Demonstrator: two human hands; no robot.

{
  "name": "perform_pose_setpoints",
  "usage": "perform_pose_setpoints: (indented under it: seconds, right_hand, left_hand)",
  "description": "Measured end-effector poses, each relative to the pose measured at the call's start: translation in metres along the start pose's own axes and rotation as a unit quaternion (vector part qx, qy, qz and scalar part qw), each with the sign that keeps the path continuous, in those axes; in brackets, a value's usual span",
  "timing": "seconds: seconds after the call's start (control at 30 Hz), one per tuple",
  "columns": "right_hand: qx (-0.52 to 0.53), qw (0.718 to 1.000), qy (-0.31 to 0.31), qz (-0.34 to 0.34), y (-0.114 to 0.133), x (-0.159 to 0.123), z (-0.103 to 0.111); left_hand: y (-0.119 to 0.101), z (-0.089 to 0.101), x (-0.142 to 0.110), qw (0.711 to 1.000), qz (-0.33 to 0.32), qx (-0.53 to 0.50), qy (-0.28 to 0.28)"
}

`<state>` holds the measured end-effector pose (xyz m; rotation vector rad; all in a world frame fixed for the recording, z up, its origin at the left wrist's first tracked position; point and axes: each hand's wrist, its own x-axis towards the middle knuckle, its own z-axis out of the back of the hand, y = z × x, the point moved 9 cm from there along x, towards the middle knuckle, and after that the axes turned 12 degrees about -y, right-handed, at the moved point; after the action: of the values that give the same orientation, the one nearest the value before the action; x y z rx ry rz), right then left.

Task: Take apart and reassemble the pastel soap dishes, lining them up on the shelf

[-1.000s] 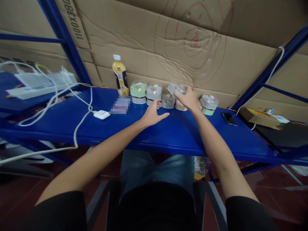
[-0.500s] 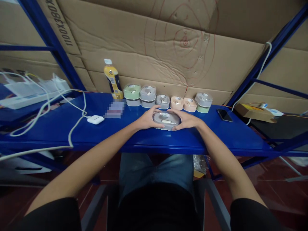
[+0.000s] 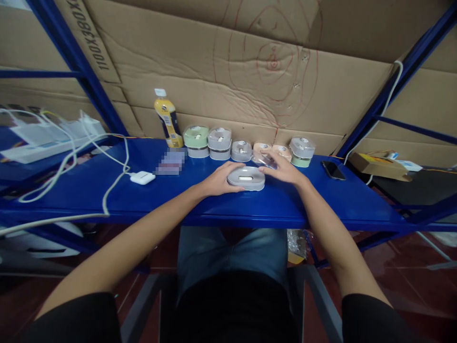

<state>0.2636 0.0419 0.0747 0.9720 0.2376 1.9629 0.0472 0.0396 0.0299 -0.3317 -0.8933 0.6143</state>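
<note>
An oval grey case (image 3: pixel 247 179) with a small pale bar in its top lies on the blue table close to the front edge. My left hand (image 3: pixel 222 180) grips its left end, thumb at the front and fingers behind. To the right and a little above, my right hand (image 3: pixel 282 169) is closed on a clear plastic lid (image 3: pixel 264 160), tilted and apart from the case. Behind the lid stand two peach cases (image 3: pixel 263 146), partly covered by the lid and my fingers. A small grey case (image 3: pixel 242 151) sits just left of them.
Stacked cases line the back: green over grey (image 3: pixel 196 141), grey (image 3: pixel 220 143), and grey over green (image 3: pixel 302 151). A yellow bottle (image 3: pixel 167 118) stands at back left. White earbud case (image 3: pixel 142 177), cable (image 3: pixel 107 190) and blurred packet lie left; a phone (image 3: pixel 333 170) lies right.
My right hand has lifted the clear lid off the grey case and carried it right and back. My left hand stays on the case, whose top is now uncovered.
</note>
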Motion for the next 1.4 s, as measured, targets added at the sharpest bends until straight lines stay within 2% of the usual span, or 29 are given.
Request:
perform_pose_setpoints:
  seconds: [0.1,0.2,0.27,0.4,0.53,0.67,0.77,0.93,1.1,1.23,1.3,1.4]
  right_hand:
    - [-0.018,0.999,-0.024,-0.036,-0.019,0.003,0.015]
    - [-0.019,0.999,-0.013,-0.050,-0.026,0.004,0.014]
    - [-0.018,0.998,-0.002,-0.060,-0.029,0.004,0.012]
    - [-0.026,0.995,0.032,-0.087,-0.038,0.002,0.015]
    - [-0.041,0.991,0.084,-0.097,-0.045,-0.002,0.017]
    - [-0.051,0.984,0.132,-0.106,-0.047,-0.007,0.009]
    - [-0.054,0.982,0.145,-0.110,-0.048,-0.008,0.005]
    - [-0.051,0.980,0.154,-0.114,-0.055,-0.008,-0.001]
    - [-0.031,0.985,0.135,-0.105,-0.055,-0.007,-0.002]
    - [-0.051,0.984,0.124,-0.113,-0.052,-0.006,0.002]
    - [-0.060,0.987,0.081,-0.125,-0.051,-0.003,0.011]
    - [-0.049,0.992,-0.025,-0.113,-0.043,0.004,0.030]
  left_hand:
    - [-0.008,-0.004,-0.003,0.999,-0.021,0.018,0.027]
    - [-0.012,-0.003,-0.002,0.999,-0.016,0.026,0.024]
    - [-0.008,0.005,0.001,0.999,-0.003,0.036,0.006]
    - [0.021,0.033,0.004,0.996,0.046,0.069,-0.044]
    - [0.052,0.056,0.006,0.990,0.085,0.087,-0.066]
    - [0.071,0.060,0.006,0.986,0.119,0.103,-0.058]
    - [0.075,0.058,0.006,0.983,0.126,0.128,-0.040]
    - [0.067,0.060,0.008,0.985,0.110,0.117,-0.060]
    - [0.062,0.058,0.010,0.988,0.105,0.091,-0.062]
    - [0.041,0.057,0.011,0.993,0.067,0.055,-0.086]
    - [0.024,0.049,0.012,0.995,0.040,0.028,-0.082]
    - [-0.003,0.024,0.013,0.999,0.003,-0.004,-0.037]
